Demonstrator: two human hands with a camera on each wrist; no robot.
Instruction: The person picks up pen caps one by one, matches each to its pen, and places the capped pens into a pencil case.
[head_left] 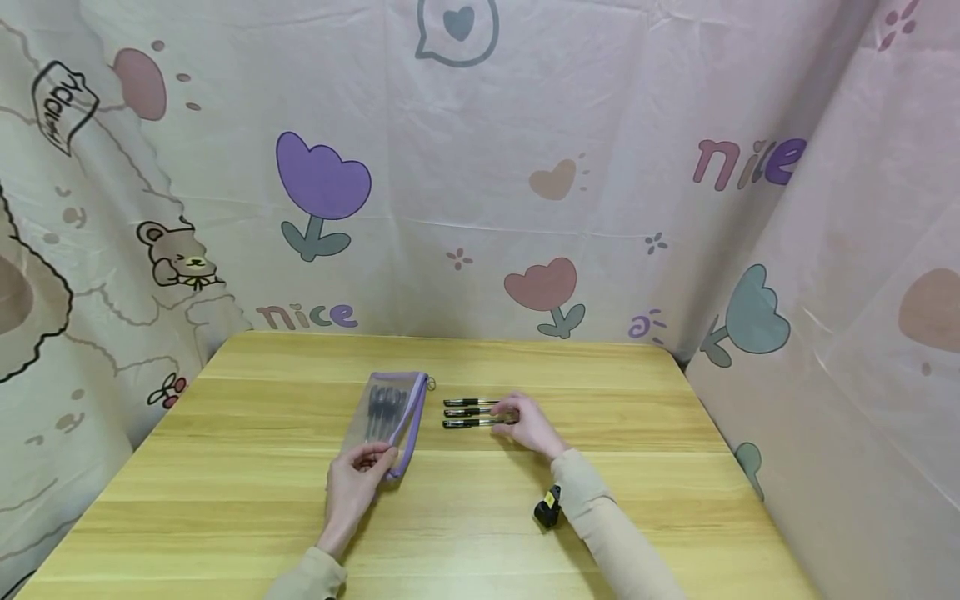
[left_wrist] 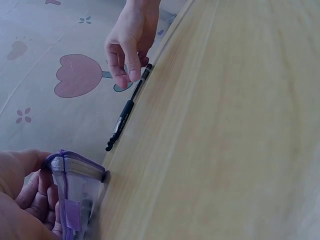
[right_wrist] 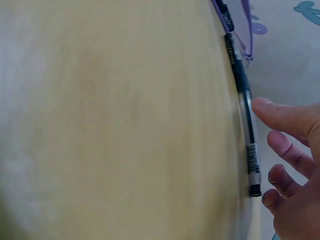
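My left hand (head_left: 352, 490) pinches the near zip edge of a see-through pencil pouch (head_left: 362, 419) with purple trim, lying on the table. Several dark pens (head_left: 386, 404) show through its side. To the right of the pouch, three black-and-clear pens (head_left: 467, 424) lie side by side, tips hidden by my right hand (head_left: 531, 427). In the right wrist view, the thumb is at the barrel of the nearest pen (right_wrist: 242, 80), its other fingers loosely bent and apart from it. The left wrist view shows the pouch's zipped end (left_wrist: 80, 167) beside the left fingers.
A small black tape measure (head_left: 548, 510) with a yellow label sits by my right sleeve. The wooden table (head_left: 225, 467) ends at a patterned curtain (head_left: 465, 167) at the back and sides.
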